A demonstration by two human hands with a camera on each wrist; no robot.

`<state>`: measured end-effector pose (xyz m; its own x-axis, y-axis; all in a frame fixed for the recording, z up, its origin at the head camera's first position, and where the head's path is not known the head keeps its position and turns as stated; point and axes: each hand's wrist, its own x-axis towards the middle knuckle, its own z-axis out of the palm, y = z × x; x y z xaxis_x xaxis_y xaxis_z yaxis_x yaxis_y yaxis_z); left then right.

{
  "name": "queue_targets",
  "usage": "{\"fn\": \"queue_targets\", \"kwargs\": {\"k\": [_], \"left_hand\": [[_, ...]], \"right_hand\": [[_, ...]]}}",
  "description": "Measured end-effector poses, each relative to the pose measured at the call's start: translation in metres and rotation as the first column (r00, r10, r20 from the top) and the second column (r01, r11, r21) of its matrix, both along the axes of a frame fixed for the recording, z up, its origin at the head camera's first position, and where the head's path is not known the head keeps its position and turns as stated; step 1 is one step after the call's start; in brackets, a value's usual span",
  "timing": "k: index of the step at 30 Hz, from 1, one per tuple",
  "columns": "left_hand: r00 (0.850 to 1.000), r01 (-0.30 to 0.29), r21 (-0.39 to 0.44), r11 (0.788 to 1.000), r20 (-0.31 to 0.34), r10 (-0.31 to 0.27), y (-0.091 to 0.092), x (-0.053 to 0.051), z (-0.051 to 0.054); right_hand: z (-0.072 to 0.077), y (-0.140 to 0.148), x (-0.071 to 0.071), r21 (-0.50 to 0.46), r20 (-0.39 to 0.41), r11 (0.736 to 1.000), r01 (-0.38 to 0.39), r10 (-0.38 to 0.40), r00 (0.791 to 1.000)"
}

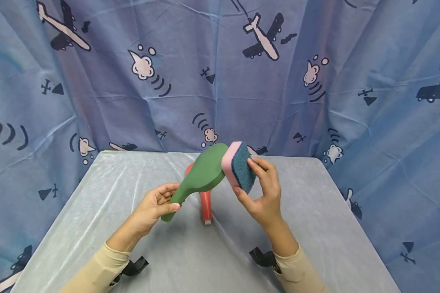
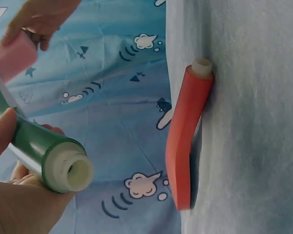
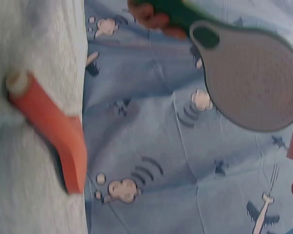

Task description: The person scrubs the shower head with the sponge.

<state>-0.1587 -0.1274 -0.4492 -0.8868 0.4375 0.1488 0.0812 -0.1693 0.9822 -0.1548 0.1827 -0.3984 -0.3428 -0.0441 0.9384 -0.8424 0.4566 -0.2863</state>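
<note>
My left hand (image 1: 155,206) grips the handle of a green shower head (image 1: 204,169), which tilts up to the right above the table. Its grey perforated face (image 3: 254,78) shows in the right wrist view. A pale hollow connector (image 2: 71,170) ends the handle in the left wrist view. Between thumb and fingers, my right hand (image 1: 267,191) pinches a pink sponge (image 1: 230,160) with a blue-green scouring side. The sponge's pink side is at the rim of the shower head; whether they touch, I cannot tell.
Behind the green one, a red shower head (image 1: 206,205) lies on the table (image 1: 315,228), its pale connector toward me. A blue curtain (image 1: 183,81) printed with planes and clouds hangs along the back and sides.
</note>
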Motion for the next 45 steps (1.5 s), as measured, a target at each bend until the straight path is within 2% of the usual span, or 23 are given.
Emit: {"fn": "queue_targets", "kwargs": {"k": [4, 7, 9, 12, 15, 17, 20, 25, 28, 31, 33, 38, 40, 43, 45], "left_hand": [[1.000, -0.026, 0.042, 0.999, -0.008, 0.026, -0.0027, -0.0022, -0.0003], [0.999, -0.041, 0.078, 0.996, -0.019, 0.042, -0.0047, -0.0033, -0.0010], [0.999, -0.044, 0.088, 0.995, -0.023, 0.046, -0.0054, -0.0035, -0.0013], [0.998, -0.053, 0.079, 0.995, -0.031, 0.055, -0.0056, -0.0038, -0.0010], [0.996, -0.080, 0.040, 0.996, -0.044, 0.082, -0.0057, -0.0044, 0.0002], [0.994, -0.093, 0.005, 0.996, -0.053, 0.093, -0.0059, -0.0048, 0.0012], [0.995, -0.083, -0.042, 0.996, -0.064, 0.080, -0.0065, -0.0050, 0.0023], [0.994, -0.021, -0.090, 0.996, -0.105, 0.011, -0.0079, -0.0032, 0.0053], [0.991, 0.025, -0.063, 0.998, -0.133, -0.033, -0.0065, -0.0007, 0.0059], [0.988, 0.047, -0.028, 0.998, -0.145, -0.051, -0.0036, 0.0018, 0.0048], [0.988, 0.033, -0.025, 0.999, -0.148, -0.036, -0.0025, 0.0030, 0.0048], [0.989, -0.036, -0.027, 0.999, -0.145, 0.032, -0.0047, 0.0020, 0.0063], [0.988, -0.051, -0.028, 0.998, -0.148, 0.046, -0.0062, 0.0009, 0.0065], [0.986, -0.066, -0.046, 0.997, -0.156, 0.058, -0.0079, -0.0005, 0.0066], [0.984, -0.087, -0.063, 0.994, -0.161, 0.076, -0.0096, -0.0010, 0.0065]], "right_hand": [[-0.0008, -0.0048, 0.0027, 0.055, -0.095, 0.996, -0.074, 0.079, 0.992], [0.0001, -0.0061, 0.0034, 0.072, -0.111, 0.992, -0.101, 0.108, 0.988], [0.0012, -0.0059, 0.0030, 0.047, -0.067, 0.994, -0.103, 0.106, 0.992], [0.0022, -0.0051, 0.0034, -0.005, 0.067, 0.995, -0.100, 0.100, 0.993], [0.0024, -0.0049, 0.0046, -0.059, 0.191, 0.991, -0.116, 0.125, 0.973], [0.0022, -0.0053, 0.0055, -0.079, 0.241, 0.988, -0.132, 0.148, 0.959], [0.0014, -0.0066, 0.0066, -0.078, 0.238, 0.984, -0.159, 0.173, 0.956], [0.0008, -0.0082, 0.0059, -0.079, 0.146, 0.980, -0.181, 0.191, 0.971], [-0.0003, -0.0054, 0.0033, -0.143, 0.157, 0.970, -0.198, 0.220, 0.963], [-0.0023, -0.0022, 0.0013, -0.204, 0.187, 0.955, -0.213, 0.252, 0.950], [-0.0038, -0.0019, 0.0010, -0.206, 0.189, 0.954, -0.216, 0.255, 0.948], [-0.0045, -0.0061, 0.0020, -0.134, 0.154, 0.969, -0.208, 0.228, 0.962], [-0.0046, -0.0068, 0.0020, -0.126, 0.150, 0.968, -0.217, 0.235, 0.960], [-0.0055, -0.0065, 0.0019, -0.147, 0.195, 0.962, -0.229, 0.256, 0.947], [-0.0065, -0.0062, 0.0023, -0.181, 0.267, 0.956, -0.232, 0.274, 0.924]]}}
